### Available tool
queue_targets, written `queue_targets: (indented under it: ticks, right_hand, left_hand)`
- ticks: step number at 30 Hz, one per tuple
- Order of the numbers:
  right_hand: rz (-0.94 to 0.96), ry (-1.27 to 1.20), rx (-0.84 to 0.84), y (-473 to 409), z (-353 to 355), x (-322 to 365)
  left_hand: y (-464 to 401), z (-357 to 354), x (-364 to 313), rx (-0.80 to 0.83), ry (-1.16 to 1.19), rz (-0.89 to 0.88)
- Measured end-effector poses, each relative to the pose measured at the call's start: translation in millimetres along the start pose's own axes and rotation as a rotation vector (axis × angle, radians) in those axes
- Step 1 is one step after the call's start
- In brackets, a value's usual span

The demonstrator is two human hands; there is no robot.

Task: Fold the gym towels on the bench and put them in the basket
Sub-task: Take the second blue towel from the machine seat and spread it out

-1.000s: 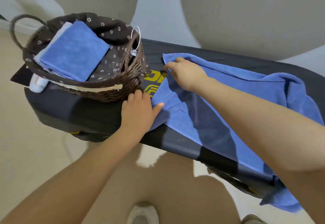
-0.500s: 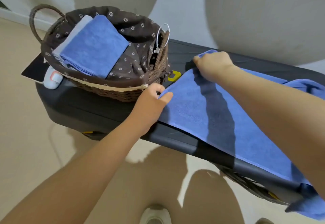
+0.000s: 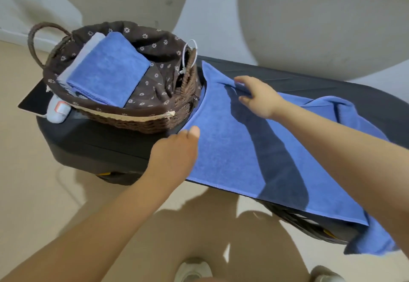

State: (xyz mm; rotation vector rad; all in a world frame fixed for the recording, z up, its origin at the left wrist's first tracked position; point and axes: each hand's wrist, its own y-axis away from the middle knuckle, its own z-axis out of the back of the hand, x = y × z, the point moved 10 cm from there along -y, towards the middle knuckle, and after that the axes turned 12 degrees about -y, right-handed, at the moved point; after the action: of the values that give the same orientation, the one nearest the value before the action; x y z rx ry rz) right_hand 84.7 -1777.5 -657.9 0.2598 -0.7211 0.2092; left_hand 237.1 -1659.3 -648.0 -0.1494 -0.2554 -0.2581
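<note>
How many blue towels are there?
2 bright blue ones: a folded blue towel in the basket, and a spread blue towel on the bench. A paler folded one lies beneath; more may be hidden.

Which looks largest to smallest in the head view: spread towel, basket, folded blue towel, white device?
1. Spread blue towel, largest.
2. Basket.
3. Folded blue towel inside the basket.
4. White device, smallest, partly hidden by the basket.
</note>
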Motion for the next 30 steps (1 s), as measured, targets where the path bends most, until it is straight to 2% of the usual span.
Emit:
queue_targets:
  ticks: [3, 4, 7, 9, 12, 17, 22, 25, 30]
  right_hand:
    - [-0.059, 0.089, -0.129, 29.2, 43.6, -44.6]
    - [-0.095, 0.102, -0.186, 41.3, 61.4, -63.7]
    - [-0.237, 0.119, -0.334, 83.8, 111.5, -125.8]
    - [-0.364, 0.141, -0.376, 111.3, 136.6, -169.7]
    - [-0.496, 0.116, -0.400, 146.1, 156.9, -219.0]
    - [-0.404, 0.044, -0.376, 173.2, 153.6, -230.8]
    - [-0.496, 0.076, -0.305, 181.9, 149.0, -241.2]
    - [-0.506, -0.073, -0.224, 181.6, 147.5, -249.0]
    - [-0.425, -0.799, -0.305, 183.2, 166.9, -248.0]
  left_hand:
    - [-19.3, 21.8, -60.0, -0.025, 0.177, -0.170]
    - [-29.4, 26.0, -80.2, -0.020, 0.269, -0.192]
    - [-59.8, 24.7, -140.4, 0.171, 0.435, -0.205]
    - [-76.1, 37.6, -176.5, 0.113, 0.499, -0.216]
    - [-97.0, 38.7, -227.8, 0.106, 0.556, -0.239]
    - [-131.2, 40.4, -274.6, 0.124, 0.528, -0.211]
    - [-134.9, 38.9, -301.6, 0.127, 0.399, -0.246]
    - [-135.8, 36.2, -302.5, 0.123, 0.296, -0.211]
    - [-141.0, 34.8, -311.5, 0.152, 0.215, -0.230]
